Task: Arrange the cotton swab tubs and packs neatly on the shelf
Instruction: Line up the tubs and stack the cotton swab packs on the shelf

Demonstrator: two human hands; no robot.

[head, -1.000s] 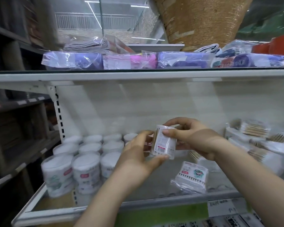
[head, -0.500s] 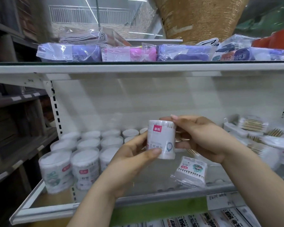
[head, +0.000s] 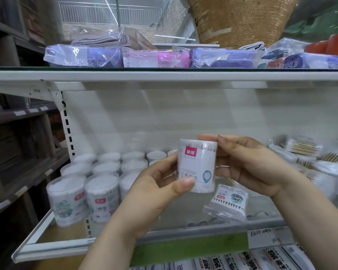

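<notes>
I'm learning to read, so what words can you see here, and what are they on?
"馨雨": red tag on the held tub.
"日用棉签": lower on that tub.
"棉签": front tub on the shelf.
Flat pack, handwritten price tag, boxes below: too blurred to read.

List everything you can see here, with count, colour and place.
held cotton swab tub: one, white with red label, upright between both hands
shelved cotton swab tubs: at least ten, white, rows at left of shelf
flat swab pack: one, clear with white swabs, lying near shelf front
wooden-stick swab packs: several, tan, shelf's right, blurred
wrapped cloth packs: several, purple and pink, upper shelf
left hand, right hand: both grip that tub
</notes>
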